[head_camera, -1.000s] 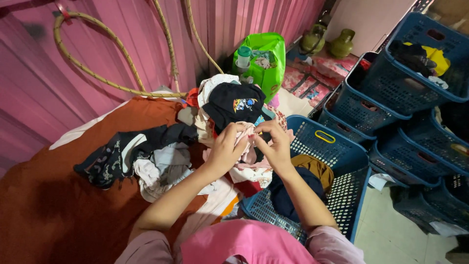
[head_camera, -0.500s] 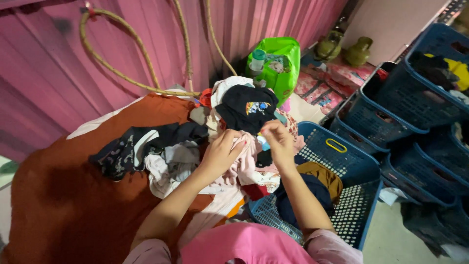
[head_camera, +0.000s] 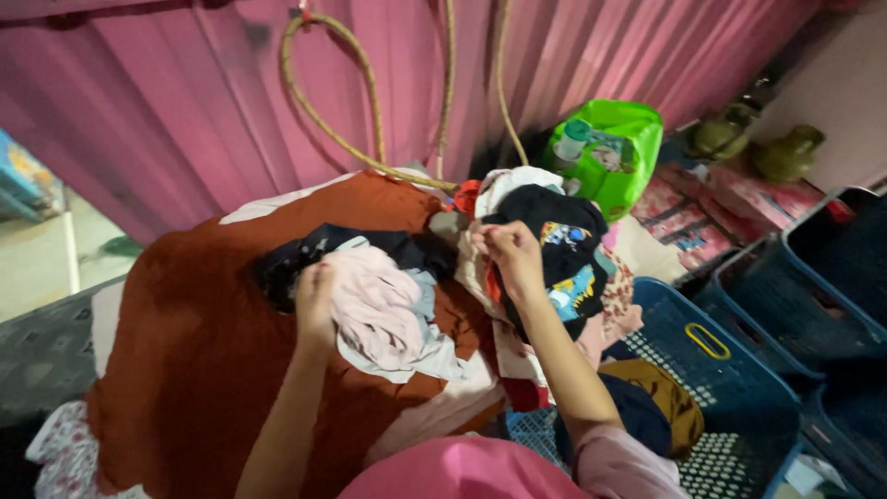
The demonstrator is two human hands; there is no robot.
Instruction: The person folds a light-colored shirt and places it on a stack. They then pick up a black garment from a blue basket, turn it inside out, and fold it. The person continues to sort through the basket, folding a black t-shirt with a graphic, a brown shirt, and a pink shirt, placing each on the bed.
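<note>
Where the frame begins at the left, a patch of pale floor (head_camera: pixel 46 263) shows under the edge of a pink corrugated wall (head_camera: pixel 185 102), and a flowered cloth (head_camera: pixel 60 457) lies at the bottom corner. Next comes a rust-brown sheet (head_camera: pixel 194 351) spread over a raised surface – whether bed or bench I cannot tell. On it lies a heap of clothes: a black garment (head_camera: pixel 296 263) at the far side and a pale pink garment (head_camera: pixel 374 300) in front of it. The left hand (head_camera: pixel 316 298) is closed on the left edge of that pink garment, fingers curled around the cloth, with the forearm rising from the bottom of the frame. Grey and white pieces (head_camera: pixel 420 356) lie under the pink one. Above, a loop of tan rope (head_camera: pixel 333 129) hangs against the wall.

Further right, the right hand (head_camera: pixel 510 251) is lifted over the heap with its fingers pinched together on a piece of cloth – which piece exactly is hard to tell, since several overlap there. Just beside it lies a black shirt (head_camera: pixel 564 254) with a colourful print, resting on white and patterned clothes. Behind it stands a bright green bag (head_camera: pixel 614 152) with a bottle in it. Below the shirt, a blue plastic basket (head_camera: pixel 739 370) holds a mustard-coloured garment (head_camera: pixel 656 393) and a dark blue one. More blue baskets (head_camera: pixel 832 277) stand at the right edge, near two olive-green jugs (head_camera: pixel 785 152) by the wall.
</note>
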